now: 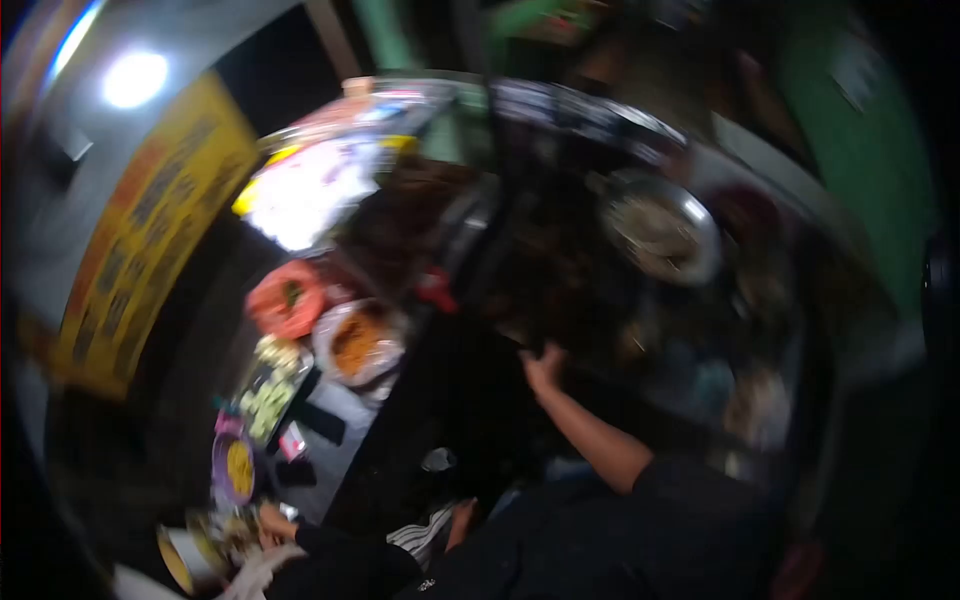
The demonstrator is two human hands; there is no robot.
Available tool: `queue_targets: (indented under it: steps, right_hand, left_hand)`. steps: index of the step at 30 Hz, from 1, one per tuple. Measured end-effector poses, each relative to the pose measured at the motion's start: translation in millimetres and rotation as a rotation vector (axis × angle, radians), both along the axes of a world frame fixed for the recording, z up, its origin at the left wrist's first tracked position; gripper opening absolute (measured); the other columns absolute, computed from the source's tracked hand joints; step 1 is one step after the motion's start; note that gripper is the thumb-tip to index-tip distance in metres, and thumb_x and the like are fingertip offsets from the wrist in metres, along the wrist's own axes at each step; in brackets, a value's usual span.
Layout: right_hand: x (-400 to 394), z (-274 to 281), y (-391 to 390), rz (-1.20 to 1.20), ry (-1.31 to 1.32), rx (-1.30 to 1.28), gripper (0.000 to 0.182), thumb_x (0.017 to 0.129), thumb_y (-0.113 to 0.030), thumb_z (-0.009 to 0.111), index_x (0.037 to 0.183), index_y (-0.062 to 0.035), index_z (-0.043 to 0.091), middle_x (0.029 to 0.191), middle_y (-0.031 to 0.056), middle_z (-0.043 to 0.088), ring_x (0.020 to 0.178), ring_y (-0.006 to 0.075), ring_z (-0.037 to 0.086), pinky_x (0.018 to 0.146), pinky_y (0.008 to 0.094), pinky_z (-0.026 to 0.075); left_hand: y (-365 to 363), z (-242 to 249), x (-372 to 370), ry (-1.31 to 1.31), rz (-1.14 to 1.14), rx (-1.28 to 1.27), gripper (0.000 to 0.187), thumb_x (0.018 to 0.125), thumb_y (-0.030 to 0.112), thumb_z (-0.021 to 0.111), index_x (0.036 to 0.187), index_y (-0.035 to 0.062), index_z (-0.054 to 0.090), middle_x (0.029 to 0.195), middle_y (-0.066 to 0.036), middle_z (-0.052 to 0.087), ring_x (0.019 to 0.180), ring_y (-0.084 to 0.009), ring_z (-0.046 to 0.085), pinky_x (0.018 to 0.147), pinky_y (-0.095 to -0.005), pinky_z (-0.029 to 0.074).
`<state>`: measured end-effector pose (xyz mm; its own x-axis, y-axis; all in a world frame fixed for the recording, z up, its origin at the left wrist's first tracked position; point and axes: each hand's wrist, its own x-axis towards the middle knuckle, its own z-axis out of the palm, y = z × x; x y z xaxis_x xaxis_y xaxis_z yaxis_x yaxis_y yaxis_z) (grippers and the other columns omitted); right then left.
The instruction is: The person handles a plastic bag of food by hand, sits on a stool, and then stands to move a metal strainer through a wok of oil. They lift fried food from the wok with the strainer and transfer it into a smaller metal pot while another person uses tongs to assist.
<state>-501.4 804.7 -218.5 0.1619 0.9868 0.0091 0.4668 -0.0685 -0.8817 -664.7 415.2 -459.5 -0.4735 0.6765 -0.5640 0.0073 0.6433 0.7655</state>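
Motion blur smears much of the view. My right hand [543, 368] reaches forward on a bare forearm past the dark edge of the cooking area, thumb and fingers apart, with dark, blurred shapes beyond the fingertips. Low in the middle, close to my dark shirt, is my left hand [463, 518], partly hidden. Right beside it lies a black-and-white striped cloth [422, 538]; I cannot tell whether the fingers grip it. Ahead and to the right of my right hand sits a round metal pan [662, 228] with pale contents.
At lower left, another person's hand [275, 522] is near a pale, tilted container [190, 560]. The side table carries a purple bowl [236, 468] with yellow food, a tray [270, 400] of pale green pieces, an orange-red bag [287, 300] and a plastic-lined bowl [358, 343] of orange food.
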Motion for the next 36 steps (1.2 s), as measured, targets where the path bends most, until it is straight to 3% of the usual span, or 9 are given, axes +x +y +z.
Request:
queue_targets:
  steps: [5, 13, 16, 20, 22, 26, 28, 31, 36]
  right_hand:
    - [67, 92, -119, 0.052, 0.093, 0.068, 0.056, 0.072, -0.025, 0.071, 0.116, 0.0006, 0.048, 0.106, 0.0160, 0.050, 0.094, 0.0306, 0.053, 0.083, 0.0373, 0.043]
    - [268, 121, -150, -0.396, 0.193, 0.199, 0.057, 0.077, -0.025, 0.069, 0.119, 0.0010, 0.040, 0.085, 0.0118, 0.060, 0.072, 0.0191, 0.060, 0.062, 0.0309, 0.047]
    - [345, 112, -162, -0.659, 0.388, 0.160, 0.064, 0.076, -0.024, 0.070, 0.126, -0.0014, 0.037, 0.110, 0.0139, 0.054, 0.082, 0.0199, 0.059, 0.052, 0.0293, 0.052]
    - [450, 85, -175, -0.804, 0.512, 0.135, 0.053, 0.077, -0.016, 0.069, 0.122, -0.0058, 0.044, 0.092, 0.0034, 0.058, 0.077, 0.0107, 0.058, 0.049, 0.0215, 0.049]
    - [492, 89, -172, -0.858, 0.470, 0.082, 0.048, 0.078, -0.016, 0.068, 0.120, -0.0053, 0.046, 0.091, 0.0029, 0.057, 0.073, 0.0097, 0.057, 0.048, 0.0219, 0.048]
    - [573, 66, -179, -0.765, 0.421, -0.015, 0.068, 0.076, -0.028, 0.071, 0.127, 0.0010, 0.038, 0.109, 0.0107, 0.053, 0.075, 0.0122, 0.055, 0.049, 0.0242, 0.047]
    - [597, 70, -172, -0.753, 0.332, -0.020, 0.064, 0.076, -0.026, 0.071, 0.125, 0.0029, 0.041, 0.097, 0.0107, 0.057, 0.069, 0.0117, 0.056, 0.048, 0.0244, 0.047]
    - [624, 75, -170, -0.730, 0.210, -0.037, 0.063, 0.075, -0.024, 0.071, 0.123, 0.0053, 0.042, 0.085, 0.0104, 0.060, 0.061, 0.0129, 0.057, 0.047, 0.0256, 0.048]
    - [639, 74, -184, -0.737, 0.112, -0.116, 0.059, 0.074, -0.023, 0.071, 0.119, 0.0050, 0.045, 0.097, 0.0130, 0.059, 0.083, 0.0194, 0.058, 0.072, 0.0321, 0.048]
  left_hand:
    - [35, 71, 27, -0.465, -0.189, -0.204, 0.032, 0.085, 0.034, 0.059, 0.092, 0.0024, 0.063, 0.069, -0.006, 0.059, 0.055, -0.0152, 0.053, 0.050, -0.0286, 0.043]
    - [198, 138, 161, 0.002, -1.294, -0.144, 0.042, 0.085, 0.040, 0.056, 0.104, 0.0027, 0.061, 0.095, -0.013, 0.064, 0.092, -0.0213, 0.061, 0.077, -0.0322, 0.046]
    - [262, 188, 261, 0.044, -1.461, 0.062, 0.044, 0.087, 0.042, 0.053, 0.107, 0.0025, 0.059, 0.102, -0.016, 0.063, 0.100, -0.0222, 0.059, 0.081, -0.0318, 0.045]
    - [352, 180, 396, -0.069, -1.412, 0.285, 0.041, 0.087, 0.037, 0.055, 0.107, 0.0022, 0.059, 0.090, -0.011, 0.064, 0.082, -0.0195, 0.061, 0.071, -0.0315, 0.047]
    - [387, 210, 461, -0.308, -1.101, 0.285, 0.039, 0.086, 0.031, 0.057, 0.111, 0.0015, 0.055, 0.080, -0.008, 0.062, 0.073, -0.0113, 0.057, 0.060, -0.0265, 0.044]
    - [470, 212, 561, 0.067, -0.937, 0.371, 0.049, 0.081, 0.035, 0.064, 0.114, 0.0011, 0.052, 0.075, -0.007, 0.060, 0.064, -0.0137, 0.058, 0.058, -0.0272, 0.045]
    - [496, 212, 591, 0.056, -0.968, 0.270, 0.050, 0.078, 0.036, 0.067, 0.110, -0.0002, 0.052, 0.072, -0.007, 0.058, 0.057, -0.0142, 0.057, 0.053, -0.0274, 0.045]
    - [507, 235, 613, -0.369, -0.919, -0.037, 0.039, 0.073, 0.035, 0.073, 0.085, 0.0031, 0.053, 0.060, -0.005, 0.052, 0.044, -0.0138, 0.048, 0.037, -0.0257, 0.039]
    - [504, 225, 618, 0.011, -0.956, -0.042, 0.035, 0.074, 0.031, 0.072, 0.065, 0.0013, 0.055, 0.052, -0.006, 0.052, 0.041, -0.0170, 0.051, 0.039, -0.0319, 0.040]
